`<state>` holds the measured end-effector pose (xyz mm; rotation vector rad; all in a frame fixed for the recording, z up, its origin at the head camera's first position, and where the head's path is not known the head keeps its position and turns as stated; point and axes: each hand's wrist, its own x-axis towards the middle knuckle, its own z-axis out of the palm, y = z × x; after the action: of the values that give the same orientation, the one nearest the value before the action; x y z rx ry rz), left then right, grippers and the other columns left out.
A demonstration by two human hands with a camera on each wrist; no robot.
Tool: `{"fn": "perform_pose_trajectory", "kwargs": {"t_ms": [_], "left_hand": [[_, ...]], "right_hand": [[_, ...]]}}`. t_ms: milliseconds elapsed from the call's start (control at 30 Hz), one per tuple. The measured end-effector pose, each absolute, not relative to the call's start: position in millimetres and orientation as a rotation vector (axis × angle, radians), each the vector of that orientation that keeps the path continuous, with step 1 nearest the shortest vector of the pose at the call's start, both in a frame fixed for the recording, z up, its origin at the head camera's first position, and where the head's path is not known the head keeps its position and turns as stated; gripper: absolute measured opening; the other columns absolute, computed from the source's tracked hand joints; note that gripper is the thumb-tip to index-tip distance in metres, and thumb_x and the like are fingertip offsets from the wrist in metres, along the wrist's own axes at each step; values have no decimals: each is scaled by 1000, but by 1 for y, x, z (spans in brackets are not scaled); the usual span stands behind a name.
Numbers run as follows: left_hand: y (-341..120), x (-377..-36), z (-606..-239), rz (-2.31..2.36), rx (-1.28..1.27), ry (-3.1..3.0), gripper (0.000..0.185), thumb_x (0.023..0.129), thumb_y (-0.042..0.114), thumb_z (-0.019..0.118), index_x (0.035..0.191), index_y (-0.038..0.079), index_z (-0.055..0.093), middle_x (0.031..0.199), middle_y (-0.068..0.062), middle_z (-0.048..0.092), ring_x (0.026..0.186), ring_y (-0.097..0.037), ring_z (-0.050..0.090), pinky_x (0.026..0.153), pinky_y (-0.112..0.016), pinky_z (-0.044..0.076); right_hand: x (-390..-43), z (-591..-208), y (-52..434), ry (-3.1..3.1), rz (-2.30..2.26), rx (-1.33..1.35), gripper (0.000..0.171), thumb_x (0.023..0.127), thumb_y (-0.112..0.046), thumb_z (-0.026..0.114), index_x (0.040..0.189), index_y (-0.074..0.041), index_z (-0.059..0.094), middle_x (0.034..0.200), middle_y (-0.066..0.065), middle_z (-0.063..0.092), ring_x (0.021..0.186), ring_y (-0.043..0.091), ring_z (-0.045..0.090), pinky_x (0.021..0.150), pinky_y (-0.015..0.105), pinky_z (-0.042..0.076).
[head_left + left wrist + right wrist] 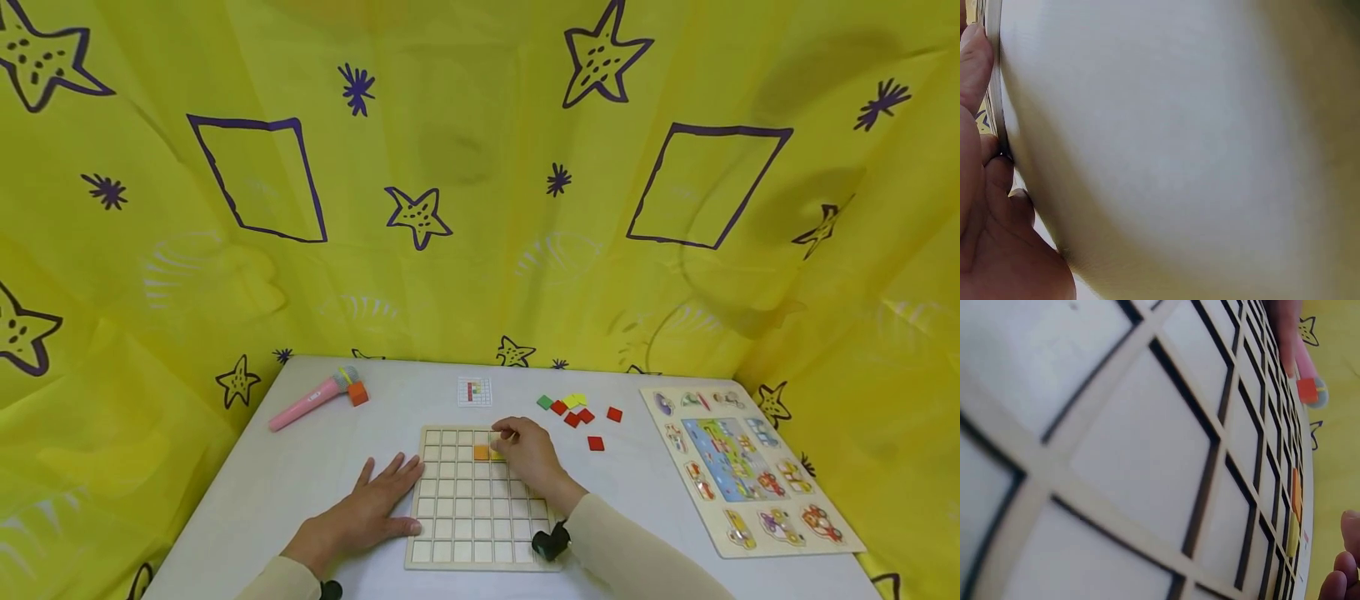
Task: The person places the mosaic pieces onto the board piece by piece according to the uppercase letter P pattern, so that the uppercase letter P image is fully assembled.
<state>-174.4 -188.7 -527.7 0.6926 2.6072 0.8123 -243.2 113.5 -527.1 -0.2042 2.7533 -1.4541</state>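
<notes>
White counter (300,475), wooden grid board (480,517) at the near middle, pink toy microphone (307,400) and orange block (357,393) far left, small pattern card (474,391), loose coloured tiles (577,410) beside it, picture puzzle board (742,467) on the right.

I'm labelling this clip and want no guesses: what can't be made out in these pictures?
- Head view: the right hand covers part of the yellow tile on the grid board.
- Head view: the pattern card is too small to read.
- Left wrist view: blurred white surface fills it; only part of the left hand shows, at the picture's edge.
</notes>
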Motion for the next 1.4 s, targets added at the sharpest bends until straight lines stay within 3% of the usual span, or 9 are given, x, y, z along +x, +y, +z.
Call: {"fn": "perform_pose_trajectory", "kwargs": {"t_ms": [800,1167,1400], "left_hand": [[-189,-174,-527,828,689,2614,96,94,53,73,166,6,32,174,-13,28,163,-42,14,126,-72,-6],[-188,-174,-527,818,683,2622,95,94,53,74,165,7,33,174,-13,29,163,-41,15,127,-72,-5],[-188,-174,-526,809,684,2626,95,93,53,74,165,6,33,173,-13,30,163,-42,16,126,-73,-4]], "right_hand": [[-264,-519,178,2783,-1683,15,32,97,-12,76,128,-5,73,115,12,73,101,22,61,83,24,51],[-263,-520,216,2808,-1735,99,35,97,-7,75,130,1,70,118,19,72,96,16,60,75,17,48],[-257,-530,239,2759,-1678,187,38,100,-10,71,137,-1,65,124,19,67,102,24,57,68,16,52]]}}
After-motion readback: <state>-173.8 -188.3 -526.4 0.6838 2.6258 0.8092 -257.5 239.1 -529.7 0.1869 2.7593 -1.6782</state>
